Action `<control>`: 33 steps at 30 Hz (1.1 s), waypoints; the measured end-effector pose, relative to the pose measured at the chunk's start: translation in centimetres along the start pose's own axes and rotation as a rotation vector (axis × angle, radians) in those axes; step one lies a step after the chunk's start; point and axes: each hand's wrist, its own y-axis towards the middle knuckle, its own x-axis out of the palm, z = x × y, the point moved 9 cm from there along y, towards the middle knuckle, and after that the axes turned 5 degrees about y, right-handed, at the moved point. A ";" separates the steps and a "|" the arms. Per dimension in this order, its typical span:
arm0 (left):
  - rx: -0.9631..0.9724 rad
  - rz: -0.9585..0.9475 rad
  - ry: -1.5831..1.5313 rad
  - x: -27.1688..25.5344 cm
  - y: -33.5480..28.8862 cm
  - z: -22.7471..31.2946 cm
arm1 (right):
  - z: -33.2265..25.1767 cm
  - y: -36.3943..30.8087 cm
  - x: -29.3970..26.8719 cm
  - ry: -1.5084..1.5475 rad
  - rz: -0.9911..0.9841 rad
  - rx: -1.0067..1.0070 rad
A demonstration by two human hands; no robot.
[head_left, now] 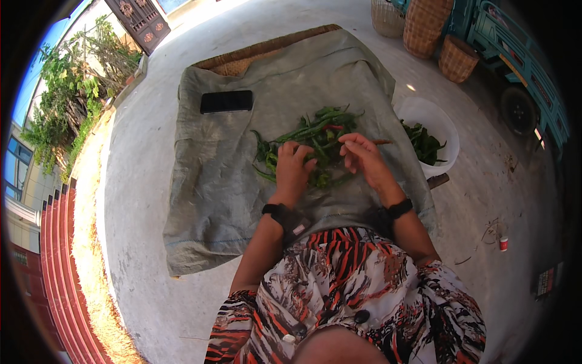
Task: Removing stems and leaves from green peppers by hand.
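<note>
Over the near side of the green chilli peppers (310, 131), the left hand (293, 170) curls, fingertips partly hidden, the right hand (370, 164) half-curled, any grip by either impossible to make out.

A: Left hand (294, 168), go.
B: On the pepper pile (315, 130). Pile runs ahead of it and rightward, toward the right hand (362, 158).
A: Under that?
B: Cloth (209, 188), spreading below both hands.
A: Phone (227, 102)?
B: On the cloth, ahead and left of the left hand.
A: Right hand's right?
B: Tub (445, 124), just past the cloth's edge. Leaves (424, 142) inside.
A: Further out?
B: Baskets (427, 24) far ahead-right of the right hand, cart (515, 54) right of those.
A: Nearer the body?
B: Cup (503, 244) on the ground, well right of the right hand.
A: Far left?
B: Steps (66, 255), well left of the left hand; plants (66, 103) ahead of them.
</note>
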 end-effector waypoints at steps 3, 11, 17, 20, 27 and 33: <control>-0.189 0.108 -0.292 -0.1 -0.2 -2.3 | 0.2 0.0 -0.1 -0.042 -0.027 -0.006; -0.388 0.109 -0.966 -0.4 -0.1 -1.5 | -0.1 -0.6 2.6 -0.290 -0.125 0.019; -0.464 0.003 -1.052 0.8 -0.4 -1.9 | 1.7 -0.4 2.7 -0.322 -0.220 0.101; -0.540 -0.017 -1.068 0.8 -0.4 -2.0 | 1.6 -0.3 2.1 -0.300 -0.188 0.121; -0.265 0.053 -0.439 0.9 -0.9 -4.7 | -2.8 0.2 -3.8 0.665 0.099 -0.196; -0.283 -0.192 -0.173 1.8 -0.5 -2.0 | -0.9 0.3 -2.9 0.423 0.043 -0.069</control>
